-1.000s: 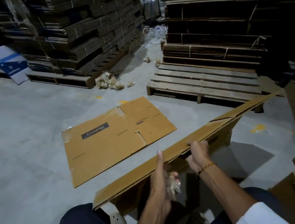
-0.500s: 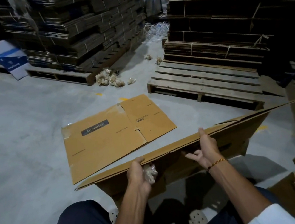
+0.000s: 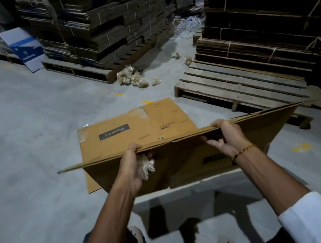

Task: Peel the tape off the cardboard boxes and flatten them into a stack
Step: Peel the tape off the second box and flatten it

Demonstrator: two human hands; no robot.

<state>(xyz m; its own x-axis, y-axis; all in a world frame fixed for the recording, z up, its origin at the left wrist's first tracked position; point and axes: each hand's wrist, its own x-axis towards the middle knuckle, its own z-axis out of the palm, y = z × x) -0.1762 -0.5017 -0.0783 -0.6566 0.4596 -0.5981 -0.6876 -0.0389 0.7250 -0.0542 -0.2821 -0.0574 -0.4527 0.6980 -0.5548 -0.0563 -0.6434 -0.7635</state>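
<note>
Holding the collapsed box (image 3: 213, 148) by its top edge, both hands keep it off the floor in front of the person, its long axis running left to right and tilting slightly up toward the right. The left hand (image 3: 133, 166) curls its fingers over the edge near the left third of the box, and the same hand also keeps a crumpled wad of tape (image 3: 145, 165) tucked against the palm. The right hand (image 3: 225, 137) hooks its fingers over the edge closer to the middle, thumb side toward the person.

Straight ahead and just beyond the held box lies the flat box (image 3: 135, 130) on the floor (image 3: 20, 146), its label facing up; the near part of it is hidden behind the held one. Its long side also runs roughly left to right, so the two line up fairly well. The coming move is likely a short push forward and down from both hands to lay the held box on top. The left hand sits nearer the middle of the flat one, so the held box probably needs shifting leftward. The tape wad may get in the way of a clean release on that side.
</note>
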